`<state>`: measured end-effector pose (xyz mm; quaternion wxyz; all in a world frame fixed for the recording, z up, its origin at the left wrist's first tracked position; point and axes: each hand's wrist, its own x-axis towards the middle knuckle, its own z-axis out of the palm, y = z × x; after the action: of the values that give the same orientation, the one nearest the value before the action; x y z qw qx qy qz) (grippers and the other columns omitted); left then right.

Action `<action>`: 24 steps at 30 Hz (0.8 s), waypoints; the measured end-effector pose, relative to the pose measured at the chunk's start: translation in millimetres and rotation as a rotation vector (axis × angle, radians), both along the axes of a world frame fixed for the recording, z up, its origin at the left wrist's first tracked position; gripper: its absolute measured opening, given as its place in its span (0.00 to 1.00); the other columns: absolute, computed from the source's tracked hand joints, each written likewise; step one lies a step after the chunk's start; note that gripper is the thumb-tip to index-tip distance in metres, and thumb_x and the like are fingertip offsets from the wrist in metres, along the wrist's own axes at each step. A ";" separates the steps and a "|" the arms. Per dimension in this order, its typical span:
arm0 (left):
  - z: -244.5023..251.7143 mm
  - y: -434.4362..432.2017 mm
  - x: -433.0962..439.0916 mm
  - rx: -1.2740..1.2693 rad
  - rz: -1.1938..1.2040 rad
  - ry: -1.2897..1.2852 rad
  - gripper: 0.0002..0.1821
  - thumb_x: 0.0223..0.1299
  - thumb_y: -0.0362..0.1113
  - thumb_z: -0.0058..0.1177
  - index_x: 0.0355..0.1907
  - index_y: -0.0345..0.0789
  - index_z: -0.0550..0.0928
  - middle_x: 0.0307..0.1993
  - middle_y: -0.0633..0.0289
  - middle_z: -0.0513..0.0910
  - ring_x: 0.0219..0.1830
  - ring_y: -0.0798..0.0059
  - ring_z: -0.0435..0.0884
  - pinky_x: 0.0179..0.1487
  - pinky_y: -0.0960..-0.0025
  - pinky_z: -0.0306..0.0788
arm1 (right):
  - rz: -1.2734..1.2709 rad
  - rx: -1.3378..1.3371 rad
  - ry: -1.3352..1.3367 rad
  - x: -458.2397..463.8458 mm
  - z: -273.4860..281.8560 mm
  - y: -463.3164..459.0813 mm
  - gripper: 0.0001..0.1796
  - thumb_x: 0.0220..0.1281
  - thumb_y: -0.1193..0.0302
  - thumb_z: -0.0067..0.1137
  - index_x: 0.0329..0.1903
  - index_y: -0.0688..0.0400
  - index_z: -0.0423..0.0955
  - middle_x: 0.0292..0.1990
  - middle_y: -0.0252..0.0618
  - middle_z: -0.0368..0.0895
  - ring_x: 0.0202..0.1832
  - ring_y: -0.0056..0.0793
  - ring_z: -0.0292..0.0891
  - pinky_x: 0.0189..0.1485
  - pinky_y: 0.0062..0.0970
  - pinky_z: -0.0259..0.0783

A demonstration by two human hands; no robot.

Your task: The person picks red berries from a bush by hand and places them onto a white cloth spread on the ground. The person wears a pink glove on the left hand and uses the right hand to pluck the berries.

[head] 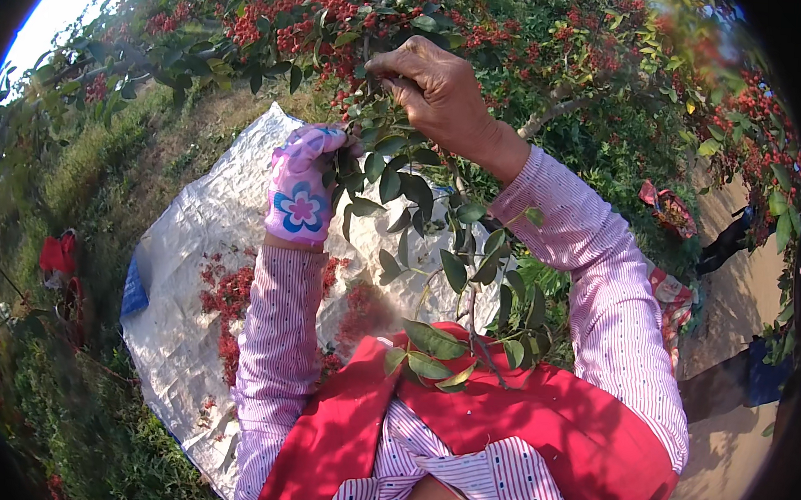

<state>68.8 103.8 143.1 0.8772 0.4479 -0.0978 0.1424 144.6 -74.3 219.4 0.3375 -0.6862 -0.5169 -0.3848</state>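
My left hand [304, 183], in a pink glove with a blue flower print, curls its bare-tipped fingers around a leafy twig [347, 168]. Higher and to the right is my right hand [444, 98], ungloved, thumb and forefinger pinched at a twig beside a cluster of small red berries [340, 57], which look like Sichuan peppercorns. Whatever lies between those fingertips is mostly hidden. Green leaves [394, 181] hang below both hands. Under the branch a silvery sheet [185, 285] is spread on the ground, with heaps of picked red berries [229, 294] on it.
A thin branch [472, 309] hangs down close to my red vest [500, 421]. A thicker limb [553, 115] stands behind my right wrist. Red cloth [58, 253] shows at the far left. On the right are a red bag [671, 210] and a bare dirt path [719, 434].
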 end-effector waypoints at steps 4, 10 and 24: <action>-1.0 0.1 -7.1 -0.028 -0.021 0.034 0.09 0.51 0.31 0.51 0.36 0.30 0.77 0.34 0.56 0.79 0.34 0.67 0.80 0.43 0.69 0.74 | 0.046 0.022 0.201 11.1 1.9 2.8 0.12 0.52 0.84 0.57 0.41 0.64 0.77 0.34 0.37 0.79 0.37 0.19 0.77 0.39 0.19 0.74; 5.7 -1.0 -12.7 -0.059 -0.017 0.059 0.08 0.51 0.31 0.51 0.34 0.30 0.77 0.31 0.57 0.79 0.33 0.68 0.79 0.42 0.71 0.73 | -0.081 0.086 0.208 22.0 5.9 5.6 0.10 0.53 0.82 0.57 0.40 0.64 0.77 0.33 0.37 0.81 0.34 0.19 0.78 0.37 0.20 0.74; 55.8 54.2 -10.1 0.038 -0.049 0.089 0.07 0.55 0.34 0.51 0.30 0.32 0.78 0.27 0.57 0.82 0.26 0.69 0.80 0.27 0.71 0.74 | 0.366 0.006 1.238 16.6 25.1 20.7 0.21 0.53 0.79 0.53 0.53 0.62 0.70 0.29 0.31 0.78 0.22 0.11 0.69 0.21 0.14 0.64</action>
<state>58.7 157.9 198.9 0.8754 0.4677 -0.0722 0.0987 161.3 -53.5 244.5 0.6354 -0.6809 -0.3342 0.1447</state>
